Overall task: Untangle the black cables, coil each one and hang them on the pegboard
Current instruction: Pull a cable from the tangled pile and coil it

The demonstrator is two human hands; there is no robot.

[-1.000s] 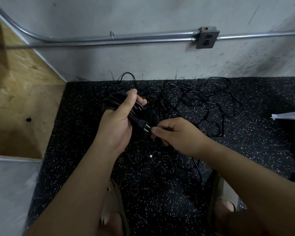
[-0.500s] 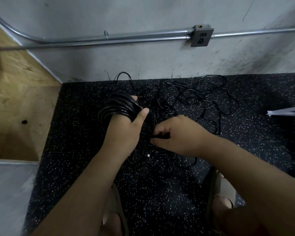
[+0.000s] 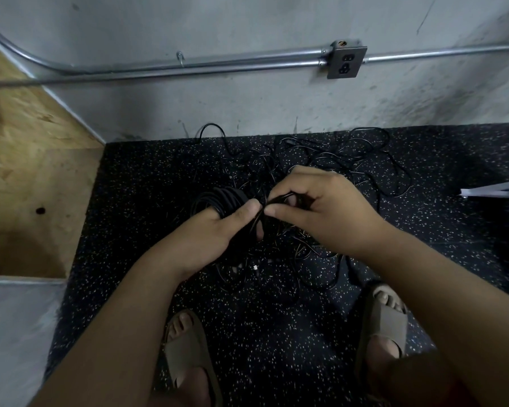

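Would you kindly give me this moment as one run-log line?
left hand: holds coiled cable | right hand: pinches cable strand | tangle: on floor

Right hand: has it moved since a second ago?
Yes. The right hand, pinching a cable, has shifted away from the person, toward the wall outlet.

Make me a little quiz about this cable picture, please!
1. True or false: the left hand holds a coil.
2. The outlet sits on: A a table, B the wall, C a door.
3. Fill in: the right hand pinches a black ____.

Key: 1 true. 2 B. 3 cable.
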